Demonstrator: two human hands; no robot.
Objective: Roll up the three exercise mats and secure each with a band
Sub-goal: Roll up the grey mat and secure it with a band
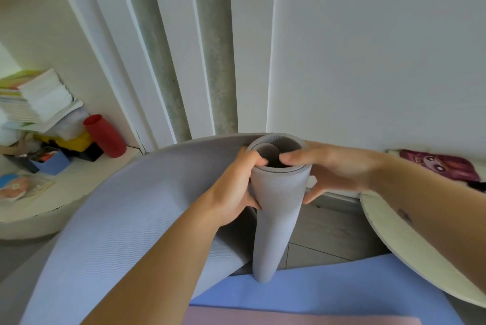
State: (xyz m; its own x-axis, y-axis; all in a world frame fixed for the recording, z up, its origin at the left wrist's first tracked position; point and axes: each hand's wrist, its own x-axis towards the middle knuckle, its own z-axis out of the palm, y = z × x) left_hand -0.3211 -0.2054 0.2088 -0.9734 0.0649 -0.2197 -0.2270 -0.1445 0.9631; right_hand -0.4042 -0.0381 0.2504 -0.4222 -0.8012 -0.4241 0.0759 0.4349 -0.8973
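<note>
Off to the left, a rounded white worktop [86, 180] carried a stack of books [39, 98], a blue box [54, 163] and a red cup [105, 136] tipped on a slant near the wall. Some discs [18, 188] lay near its front edge.

From there the loose part of the grey mat [276, 206] swept in a broad curve toward the middle of the room, where the rest of it was wound into a tube standing almost upright. The open top of the tube faced the person, and its foot rested on the edge of a blue mat [342, 290] spread on the floor. A pink mat [289, 318] lay over the blue one, closest to the person.

The left hand [236, 188] had a closed grip on the tube's left side just below the top, thumb up at the rim and fingers curled round the outside. The right hand [334, 167] held the other side with a looser grip. One finger was hooked over the rim toward the hollow and another pressed against the side lower down; the rest were hidden behind the tube.

Further right sat a pale, round-edged pad [410, 251], and beyond it a purple cartoon print [441, 167] lay against the wall.
</note>
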